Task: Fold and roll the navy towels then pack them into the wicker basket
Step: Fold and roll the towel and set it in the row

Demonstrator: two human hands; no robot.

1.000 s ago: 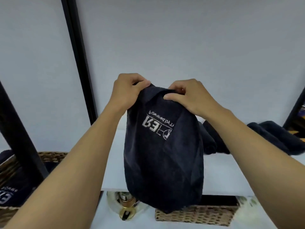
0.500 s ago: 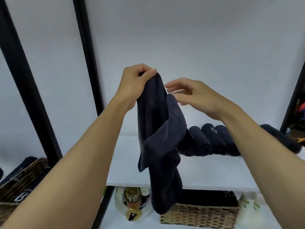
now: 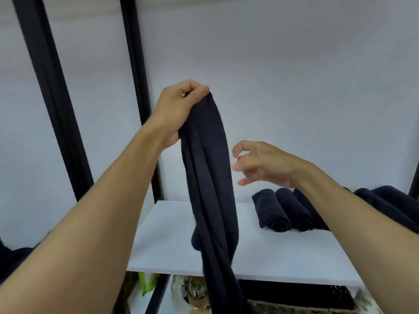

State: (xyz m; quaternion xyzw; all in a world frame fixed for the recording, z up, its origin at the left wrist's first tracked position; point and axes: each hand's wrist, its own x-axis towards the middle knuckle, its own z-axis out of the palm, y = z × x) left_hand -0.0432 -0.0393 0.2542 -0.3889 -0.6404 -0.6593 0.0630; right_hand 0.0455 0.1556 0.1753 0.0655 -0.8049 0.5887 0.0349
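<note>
- A white shelf [image 3: 283, 252] runs across in front of the person, with a pale wall behind it. Two black posts [image 3: 54, 98] stand to the shelf's left.
- Toward the shelf's right end, rolled towels [image 3: 272, 209] lie side by side, touching, with their ends facing the person. The right forearm hides part of the row. Further right on the shelf is a loose dark heap [image 3: 385, 200].
- Under the shelf I can see the basket's [image 3: 306, 308] woven rim and its dark inside. A green packet [image 3: 147, 282] sits below the shelf's left end.
- The towel [image 3: 208, 177] hangs in front of the shelf, left of its middle. It drops past the front edge and covers the basket's left end.
- Its long axis is nearly upright, with the top leaning slightly left.
- The left hand [image 3: 179, 105] holds the top end high above the shelf, fingers and thumb curled round the bunched cloth.
- The right hand [image 3: 263, 164] hovers above the rolls, just right of the towel and clear of it. Its fingers are spread and loosely bent, holding nothing.
- The towel is navy, almost black, gathered into a long rope with lengthwise folds. One fold bulges out on its left at shelf level.
</note>
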